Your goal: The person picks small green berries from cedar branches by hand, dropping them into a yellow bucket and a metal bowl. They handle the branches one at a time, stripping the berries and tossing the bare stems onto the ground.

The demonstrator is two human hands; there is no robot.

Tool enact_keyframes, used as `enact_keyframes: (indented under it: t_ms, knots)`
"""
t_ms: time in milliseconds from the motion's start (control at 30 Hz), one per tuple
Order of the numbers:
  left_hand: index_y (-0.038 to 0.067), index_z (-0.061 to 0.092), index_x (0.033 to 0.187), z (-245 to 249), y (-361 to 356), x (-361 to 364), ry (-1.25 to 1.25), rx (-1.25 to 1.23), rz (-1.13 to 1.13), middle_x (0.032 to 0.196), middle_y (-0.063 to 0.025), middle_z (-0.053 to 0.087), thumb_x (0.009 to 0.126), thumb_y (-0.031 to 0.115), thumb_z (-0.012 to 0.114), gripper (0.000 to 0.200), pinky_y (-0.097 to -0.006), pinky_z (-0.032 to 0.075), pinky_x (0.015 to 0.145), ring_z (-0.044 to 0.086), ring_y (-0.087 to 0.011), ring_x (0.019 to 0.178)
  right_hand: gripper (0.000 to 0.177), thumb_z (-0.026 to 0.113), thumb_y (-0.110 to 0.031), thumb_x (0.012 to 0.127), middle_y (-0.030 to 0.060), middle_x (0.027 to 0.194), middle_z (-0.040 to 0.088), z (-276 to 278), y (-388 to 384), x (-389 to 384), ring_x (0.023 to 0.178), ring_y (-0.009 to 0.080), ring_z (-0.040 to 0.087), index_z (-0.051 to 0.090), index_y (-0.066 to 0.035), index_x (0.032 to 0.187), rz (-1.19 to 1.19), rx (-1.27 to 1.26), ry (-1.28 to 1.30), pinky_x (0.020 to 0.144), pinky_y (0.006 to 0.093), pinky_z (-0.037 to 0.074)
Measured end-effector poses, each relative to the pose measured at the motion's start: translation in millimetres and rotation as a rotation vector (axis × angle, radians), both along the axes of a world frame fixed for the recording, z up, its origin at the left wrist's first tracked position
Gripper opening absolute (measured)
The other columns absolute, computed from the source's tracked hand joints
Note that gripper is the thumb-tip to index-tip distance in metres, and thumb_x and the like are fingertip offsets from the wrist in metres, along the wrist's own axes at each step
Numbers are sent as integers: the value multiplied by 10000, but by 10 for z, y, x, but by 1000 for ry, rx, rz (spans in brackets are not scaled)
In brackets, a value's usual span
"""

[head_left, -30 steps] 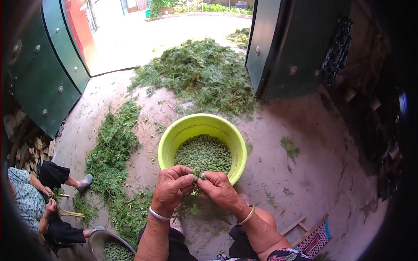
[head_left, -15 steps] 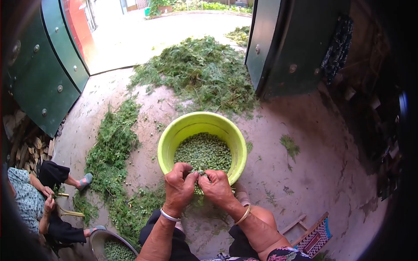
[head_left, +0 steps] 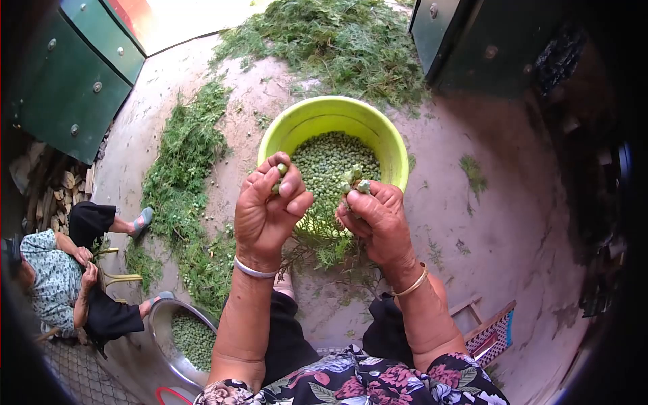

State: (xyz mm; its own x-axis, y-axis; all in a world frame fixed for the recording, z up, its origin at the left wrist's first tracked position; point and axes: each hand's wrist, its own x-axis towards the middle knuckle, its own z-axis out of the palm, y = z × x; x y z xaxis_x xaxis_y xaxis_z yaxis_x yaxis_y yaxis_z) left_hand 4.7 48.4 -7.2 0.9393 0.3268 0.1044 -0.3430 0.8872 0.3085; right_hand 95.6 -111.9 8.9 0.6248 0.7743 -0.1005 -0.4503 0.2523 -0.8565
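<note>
A yellow-green tub stands on the floor in front of me, partly filled with small round green seed pods. Over its left rim my left hand is curled, palm up, with green pods between its fingers. My right hand, over the near right rim, pinches a small cluster of pale green pods. A feathery green sprig hangs below that hand, between my two forearms. The hands are apart from each other.
Cut green branches are heaped beyond the tub, and more lie to its left. At the left sits another person, near a metal basin of pods. A small stool is at the lower right; green doors stand behind.
My hands, earlier together at the tub's near rim, have separated. Pods now show in my left fingers and a cluster with a sprig at my right hand. The view has tilted down.
</note>
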Motion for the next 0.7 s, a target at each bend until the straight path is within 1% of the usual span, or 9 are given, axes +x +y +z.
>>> enact_keyframes:
  t_ms: [67, 133, 233, 267, 333, 400, 500, 600, 700]
  knots:
    - [-20, 508, 1105, 38, -44, 41, 131, -116, -62, 804, -81, 492, 974, 168, 452, 236, -261, 367, 589, 420, -107, 600, 191, 559, -108, 869, -14, 573, 530, 27, 16, -1, 515, 31, 453, 584, 8, 719, -37, -72, -9, 460, 214, 363]
    - [-26, 515, 1105, 66, -118, 39, 162, -81, -68, 844, -111, 517, 962, 179, 461, 256, -302, 427, 607, 474, -130, 651, 201, 567, -102, 861, -14, 570, 528, -63, 20, 19, 513, 34, 446, 572, 5, 691, -24, -94, -88, 460, 221, 359]
    - [-32, 553, 1063, 95, -182, 28, 346, 292, 37, 864, -151, 583, 914, 135, 530, 226, -279, 481, 480, 545, -142, 620, 222, 583, -90, 841, 4, 554, 518, -111, 4, 29, 512, 50, 435, 540, 8, 647, -10, -179, -221, 464, 248, 352]
    - [-32, 553, 1063, 98, -195, 26, 350, 291, 37, 864, -151, 583, 914, 135, 530, 226, -279, 481, 480, 545, -142, 620, 232, 591, -84, 830, 23, 541, 509, -111, 0, 29, 512, 63, 431, 521, 15, 632, -6, -243, -283, 467, 269, 350]
    - [-36, 571, 1026, 148, -233, 27, 489, 484, 64, 798, -118, 592, 892, 120, 567, 206, -228, 438, 422, 527, -118, 558, 223, 594, -79, 820, 48, 537, 493, -99, 0, 30, 512, 77, 431, 510, 23, 641, -5, -266, -365, 475, 287, 351]
    - [-53, 576, 1049, 206, -301, 27, 533, 480, 90, 773, -75, 587, 832, 77, 632, 259, -206, 435, 437, 526, -86, 567, 215, 597, -73, 811, 72, 532, 478, -128, -6, 40, 512, 92, 430, 500, 31, 650, -4, -291, -449, 482, 305, 353]
    - [-31, 626, 1026, 251, -314, 11, 634, 1020, 143, 761, -11, 603, 770, 59, 721, 288, -172, 429, 507, 542, -42, 624, 187, 597, -60, 795, 98, 539, 461, -192, -3, 53, 509, 115, 417, 498, 36, 668, 16, -343, -596, 492, 333, 350]
    - [-16, 641, 1005, 203, -348, 21, 623, 1185, 217, 741, -4, 599, 775, 90, 730, 269, -191, 455, 550, 553, -52, 648, 162, 598, -58, 793, 85, 548, 479, -149, 10, 36, 522, 100, 421, 526, 36, 681, 26, -292, -645, 493, 315, 360]
    - [-34, 627, 939, 216, -333, 12, 655, 1113, 192, 726, -4, 603, 806, 82, 697, 190, -203, 467, 568, 558, -59, 658, 141, 594, -60, 802, 70, 557, 497, -128, 11, -9, 539, 81, 431, 558, 38, 708, 66, -224, -573, 499, 296, 373]
